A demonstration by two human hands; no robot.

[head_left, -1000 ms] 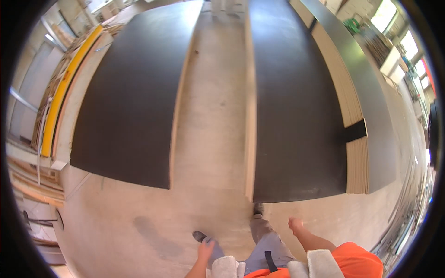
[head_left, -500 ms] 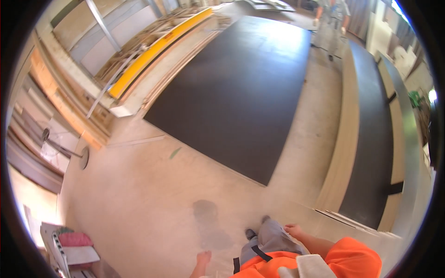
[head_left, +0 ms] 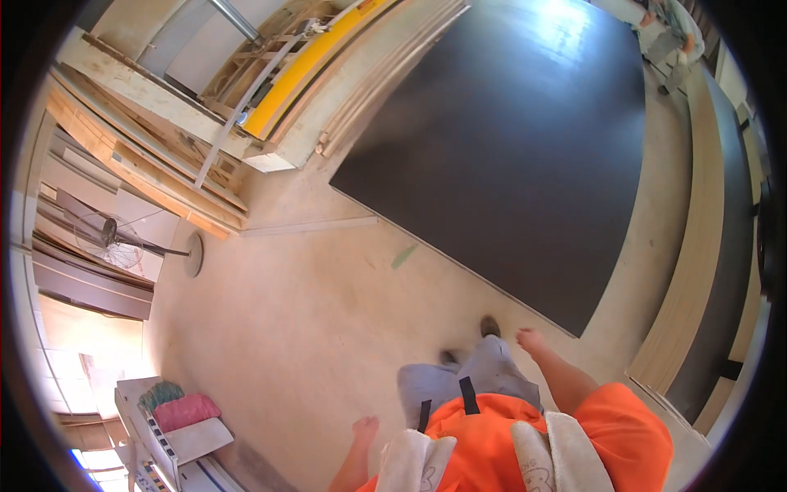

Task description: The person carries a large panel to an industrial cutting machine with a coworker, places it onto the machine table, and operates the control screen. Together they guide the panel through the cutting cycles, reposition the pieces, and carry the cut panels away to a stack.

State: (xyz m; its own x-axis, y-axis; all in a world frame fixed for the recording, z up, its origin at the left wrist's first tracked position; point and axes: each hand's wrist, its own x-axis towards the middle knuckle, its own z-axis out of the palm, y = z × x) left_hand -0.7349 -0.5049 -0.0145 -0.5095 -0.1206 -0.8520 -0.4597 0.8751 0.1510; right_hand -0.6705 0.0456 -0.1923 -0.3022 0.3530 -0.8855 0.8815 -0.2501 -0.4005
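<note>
My left hand [head_left: 366, 427] hangs low at my left side over the floor, fingers loosely curled, with nothing seen in it. My right hand [head_left: 529, 339] swings forward on the right, also loosely closed around nothing. It appears just short of the near corner of a large black-faced panel [head_left: 508, 164] lying flat. The hand seems apart from the panel. I wear an orange shirt [head_left: 484, 439] and grey trousers [head_left: 494, 369], and a pale towel [head_left: 566, 451] hangs over my shoulders.
On the right lie long dark boards with pale wood sides [head_left: 684, 271]. A yellow beam [head_left: 303, 74] and timber line the left. Nearby stand a floor fan [head_left: 115, 238] and a cart with a pink cloth [head_left: 187, 412]. Another person [head_left: 674, 41] bends at the far right.
My view has turned left and moved forward, so the black panel's near corner is closer to me and shifted right. My right hand has swung forward. The far person now bends over.
</note>
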